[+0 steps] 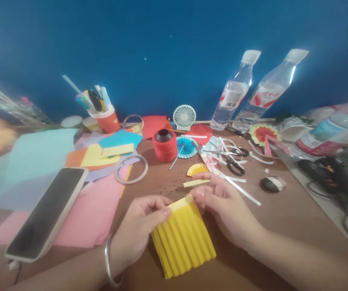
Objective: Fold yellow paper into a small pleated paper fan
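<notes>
A sheet of yellow paper (184,238), folded into narrow pleats, is held up over the near part of the desk. Along its top edge runs a pale strip (180,205). My left hand (142,220), with a silver bangle at the wrist, grips the upper left corner between thumb and fingers. At the upper right corner, my right hand (218,198) pinches the edge with thumb and forefinger; its other fingers are partly hidden. Just beyond the hands lie a small pale yellow strip (196,183) and a yellow pleated fan (197,169).
A phone (48,214) rests on coloured paper sheets (85,224) at left. Tape rolls (146,169), red thread (164,147), a blue paper rosette (186,147), scissors (236,165) and white paper scraps (242,192) lie beyond. Water bottles (233,95) stand by the blue wall; a mouse (272,184) is at right.
</notes>
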`<state>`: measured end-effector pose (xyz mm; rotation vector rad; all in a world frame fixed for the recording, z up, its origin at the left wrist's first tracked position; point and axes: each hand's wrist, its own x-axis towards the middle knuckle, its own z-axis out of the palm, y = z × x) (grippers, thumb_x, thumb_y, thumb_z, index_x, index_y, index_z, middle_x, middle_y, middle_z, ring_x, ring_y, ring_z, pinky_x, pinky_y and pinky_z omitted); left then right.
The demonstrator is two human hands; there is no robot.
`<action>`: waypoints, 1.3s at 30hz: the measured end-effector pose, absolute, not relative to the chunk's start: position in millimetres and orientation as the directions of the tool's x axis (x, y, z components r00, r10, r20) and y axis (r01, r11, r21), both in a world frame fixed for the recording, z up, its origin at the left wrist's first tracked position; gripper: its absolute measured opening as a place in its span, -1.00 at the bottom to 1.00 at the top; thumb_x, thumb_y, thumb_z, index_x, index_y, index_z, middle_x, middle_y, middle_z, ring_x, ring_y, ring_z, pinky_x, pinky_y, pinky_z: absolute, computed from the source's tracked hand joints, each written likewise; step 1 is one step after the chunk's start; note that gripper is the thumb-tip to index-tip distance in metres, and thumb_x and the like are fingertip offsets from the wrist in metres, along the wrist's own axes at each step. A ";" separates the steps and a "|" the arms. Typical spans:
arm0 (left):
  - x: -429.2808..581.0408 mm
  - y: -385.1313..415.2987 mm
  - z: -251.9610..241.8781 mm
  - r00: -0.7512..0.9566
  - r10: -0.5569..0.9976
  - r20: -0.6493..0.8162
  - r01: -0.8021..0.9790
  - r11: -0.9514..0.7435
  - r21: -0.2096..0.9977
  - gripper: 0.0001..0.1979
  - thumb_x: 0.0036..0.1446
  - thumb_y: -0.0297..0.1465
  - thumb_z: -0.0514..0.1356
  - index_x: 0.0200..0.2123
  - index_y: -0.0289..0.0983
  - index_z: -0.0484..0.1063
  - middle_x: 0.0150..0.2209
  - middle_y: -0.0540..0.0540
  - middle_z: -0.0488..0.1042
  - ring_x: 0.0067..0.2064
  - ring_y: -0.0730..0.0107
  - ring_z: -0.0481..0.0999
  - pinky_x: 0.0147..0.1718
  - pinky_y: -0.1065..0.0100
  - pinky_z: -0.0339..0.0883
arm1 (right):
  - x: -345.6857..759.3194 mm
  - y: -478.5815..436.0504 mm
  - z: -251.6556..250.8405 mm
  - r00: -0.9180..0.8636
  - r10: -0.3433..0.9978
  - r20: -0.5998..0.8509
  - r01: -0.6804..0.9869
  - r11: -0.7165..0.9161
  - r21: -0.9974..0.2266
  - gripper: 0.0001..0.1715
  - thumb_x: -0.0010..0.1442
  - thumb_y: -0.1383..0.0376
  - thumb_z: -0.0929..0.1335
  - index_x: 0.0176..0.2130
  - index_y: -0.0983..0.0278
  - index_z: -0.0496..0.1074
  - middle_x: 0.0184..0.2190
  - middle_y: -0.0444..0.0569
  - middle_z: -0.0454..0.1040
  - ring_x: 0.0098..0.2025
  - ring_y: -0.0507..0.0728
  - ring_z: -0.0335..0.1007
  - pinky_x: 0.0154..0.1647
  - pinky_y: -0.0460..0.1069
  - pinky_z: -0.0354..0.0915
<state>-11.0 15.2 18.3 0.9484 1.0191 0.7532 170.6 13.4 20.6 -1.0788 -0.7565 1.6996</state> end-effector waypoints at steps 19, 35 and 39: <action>-12.3 20.1 18.5 0.458 0.883 -0.105 0.294 -0.039 0.955 -0.80 -0.01 -0.44 0.11 -0.64 -0.33 0.25 -0.48 -0.01 0.38 -0.45 0.50 0.32 -0.46 0.48 0.16 | 174.4 11.6 12.5 -0.125 0.967 -0.223 -0.205 -0.245 -0.948 -0.66 -0.15 0.38 0.43 -0.31 0.25 0.31 -0.66 -0.28 0.29 -0.59 -0.09 0.16 -0.52 -0.15 0.11; -10.1 23.6 10.9 0.426 0.904 -0.045 0.348 -0.118 0.930 -0.83 -0.04 -0.38 0.11 -0.59 -0.35 0.34 -0.46 -0.06 0.44 -0.41 0.41 0.37 -0.43 0.44 0.21 | 177.6 24.9 11.1 -0.286 0.954 -0.084 0.271 -0.004 -0.963 -0.79 -0.07 0.20 0.34 -0.53 0.32 0.40 -0.60 -0.14 0.36 -0.52 0.01 0.26 -0.51 -0.11 0.15; -23.3 22.9 33.7 0.349 0.937 -0.027 0.536 -0.176 0.826 -0.85 -0.06 -0.39 0.08 -0.52 -0.29 0.42 -0.45 -0.02 0.48 -0.40 0.39 0.42 -0.43 0.45 0.23 | 189.0 27.2 20.1 -0.221 0.973 -0.064 0.482 0.052 -0.874 -0.78 -0.06 0.22 0.31 -0.58 0.33 0.42 -0.62 -0.12 0.39 -0.53 0.03 0.24 -0.52 -0.11 0.10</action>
